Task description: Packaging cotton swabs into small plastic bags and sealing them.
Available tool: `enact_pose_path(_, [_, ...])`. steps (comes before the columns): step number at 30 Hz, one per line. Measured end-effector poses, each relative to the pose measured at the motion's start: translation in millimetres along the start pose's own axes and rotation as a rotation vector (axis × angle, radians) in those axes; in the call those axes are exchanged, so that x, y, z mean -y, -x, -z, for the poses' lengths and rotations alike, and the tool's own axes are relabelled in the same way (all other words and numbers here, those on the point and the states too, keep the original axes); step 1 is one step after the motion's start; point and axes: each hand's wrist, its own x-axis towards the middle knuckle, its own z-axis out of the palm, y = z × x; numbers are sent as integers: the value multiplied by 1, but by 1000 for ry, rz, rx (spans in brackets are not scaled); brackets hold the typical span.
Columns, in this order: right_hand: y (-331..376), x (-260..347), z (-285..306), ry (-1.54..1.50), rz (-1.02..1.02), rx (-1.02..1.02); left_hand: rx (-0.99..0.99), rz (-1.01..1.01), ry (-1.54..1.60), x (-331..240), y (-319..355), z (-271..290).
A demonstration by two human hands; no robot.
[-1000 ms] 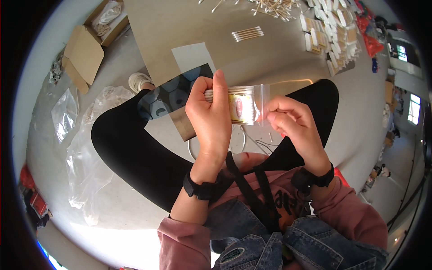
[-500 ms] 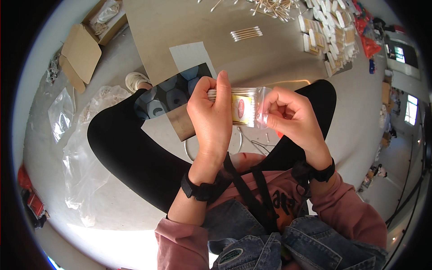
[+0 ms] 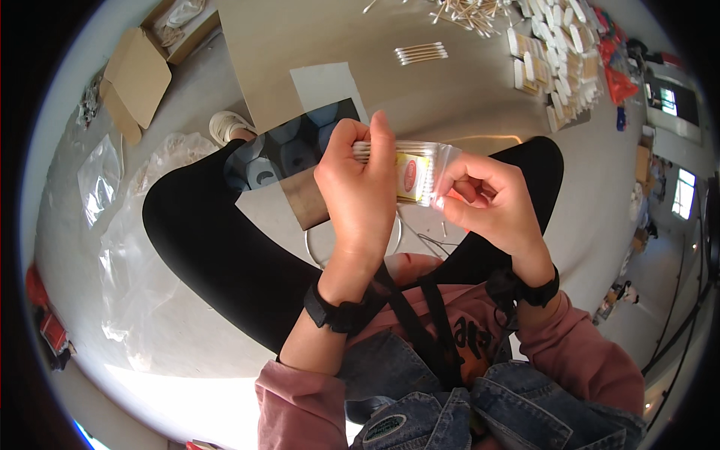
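Observation:
Between my hands, above my lap, is a clear plastic bag of cotton swabs (image 3: 414,176) with a yellow and white label card inside. My left hand (image 3: 356,180) is closed round the bag's left part, thumb pointing up across it; swab tips show past its fingers. At the bag's right end, my right hand (image 3: 487,195) pinches the clear plastic edge between thumb and curled fingers. White swab tips line up near that end. Whether the bag's mouth is sealed, I cannot tell.
On the brown table (image 3: 300,37) lie a short row of swabs (image 3: 421,52), a loose swab heap (image 3: 469,13) and many packed swab bags (image 3: 559,60). A dark printed sheet (image 3: 289,150) hangs at the near edge. An open carton (image 3: 139,75) and clear plastic (image 3: 150,247) are at left.
The bag and both hands have shifted slightly right. My right fingers still pinch the bag's edge, a little lower along it. The view has turned slightly.

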Motion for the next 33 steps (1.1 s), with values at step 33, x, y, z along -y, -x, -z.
enact_pose_path(33, [0, -5, -22, -7, 0, -240, -84, -153, -35, 7, -4, -6])
